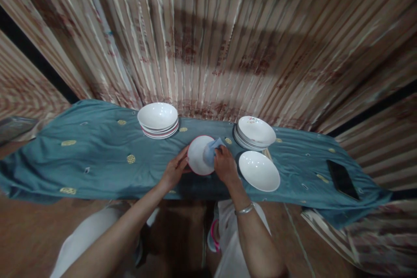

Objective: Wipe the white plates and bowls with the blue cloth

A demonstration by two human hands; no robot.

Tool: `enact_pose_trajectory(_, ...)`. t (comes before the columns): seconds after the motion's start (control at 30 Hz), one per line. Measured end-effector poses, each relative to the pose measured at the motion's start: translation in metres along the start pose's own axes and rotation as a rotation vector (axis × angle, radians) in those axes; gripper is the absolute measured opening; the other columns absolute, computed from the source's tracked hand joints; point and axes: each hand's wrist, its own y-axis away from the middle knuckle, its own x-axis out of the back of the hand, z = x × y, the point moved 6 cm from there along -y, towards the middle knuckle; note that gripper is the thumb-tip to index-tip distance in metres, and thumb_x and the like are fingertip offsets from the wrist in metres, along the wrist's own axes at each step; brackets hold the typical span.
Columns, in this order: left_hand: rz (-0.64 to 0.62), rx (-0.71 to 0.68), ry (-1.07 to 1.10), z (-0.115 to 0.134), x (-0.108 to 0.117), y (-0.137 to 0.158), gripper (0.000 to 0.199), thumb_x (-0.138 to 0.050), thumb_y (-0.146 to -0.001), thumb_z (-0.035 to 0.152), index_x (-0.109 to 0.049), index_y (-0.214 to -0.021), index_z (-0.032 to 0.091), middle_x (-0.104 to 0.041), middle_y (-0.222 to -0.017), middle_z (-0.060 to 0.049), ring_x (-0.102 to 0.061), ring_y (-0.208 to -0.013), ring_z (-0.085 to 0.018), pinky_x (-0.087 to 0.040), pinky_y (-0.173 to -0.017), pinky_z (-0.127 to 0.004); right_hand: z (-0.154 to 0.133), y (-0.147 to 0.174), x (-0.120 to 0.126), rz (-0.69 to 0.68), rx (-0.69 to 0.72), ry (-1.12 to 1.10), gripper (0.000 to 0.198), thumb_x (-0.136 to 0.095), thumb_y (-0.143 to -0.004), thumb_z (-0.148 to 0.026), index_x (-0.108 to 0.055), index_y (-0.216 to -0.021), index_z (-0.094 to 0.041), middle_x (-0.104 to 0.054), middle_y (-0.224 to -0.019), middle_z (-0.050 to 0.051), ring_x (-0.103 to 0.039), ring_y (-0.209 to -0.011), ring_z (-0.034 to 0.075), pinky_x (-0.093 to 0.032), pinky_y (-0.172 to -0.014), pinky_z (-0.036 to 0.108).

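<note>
My left hand (176, 167) grips the left edge of a white plate (197, 156) with a red rim, held tilted above the table's front part. In my right hand (225, 163) is a light blue cloth (212, 149), bunched and pressed against the right side of the plate's face. Part of the cloth is hidden behind my fingers. Just right of my right hand, a single white dish (259, 171) rests on the tablecloth. Behind it stands a stack of white dishes (256, 132), the top one with a small floral mark.
A second stack of white bowls and red-rimmed dishes (158, 118) stands at the back left. The table wears a green cloth (104, 152) with yellow motifs. A black phone (342, 179) lies near the right end. A striped curtain (208, 43) hangs directly behind.
</note>
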Motion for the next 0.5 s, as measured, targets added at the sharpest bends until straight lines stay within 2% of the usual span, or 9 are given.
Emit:
enact_pose_trajectory(0.2, 0.005, 0.027, -0.017, -0.001, 0.001, -0.002, 0.072, -0.073, -0.071, 0.048, -0.056, -0.138, 0.026, -0.06, -0.138, -0.008, -0.066, -0.105, -0.031, -0.062, -0.071, -0.04, 0.004, 0.01, -0.003, -0.122, -0.032, 0.037, 0.029, -0.043, -0.086, -0.001, -0.068, -0.096, -0.014, -0.062, -0.11, 0.02, -0.06, -0.101, 0.027, -0.051, -0.091, 0.042)
enact_pose_trajectory(0.3, 0.016, 0.026, -0.005, -0.003, 0.003, -0.005, 0.072, -0.074, -0.071, 0.049, -0.058, -0.137, 0.026, -0.059, -0.139, -0.007, -0.066, -0.105, -0.03, -0.063, -0.07, -0.039, 0.002, 0.014, 0.001, -0.179, -0.007, 0.1, 0.027, -0.044, -0.087, -0.003, -0.068, -0.093, -0.015, -0.064, -0.107, 0.017, -0.061, -0.095, 0.025, -0.053, -0.086, 0.039)
enact_pose_trajectory(0.5, 0.029, 0.047, 0.028, -0.007, 0.005, -0.007, 0.069, -0.075, -0.071, 0.047, -0.059, -0.135, 0.025, -0.059, -0.139, -0.007, -0.065, -0.106, -0.029, -0.062, -0.072, -0.039, -0.011, 0.021, 0.007, -0.402, 0.053, 0.181, 0.023, -0.047, -0.088, -0.006, -0.067, -0.096, -0.013, -0.066, -0.105, 0.016, -0.063, -0.1, 0.025, -0.05, -0.089, 0.034)
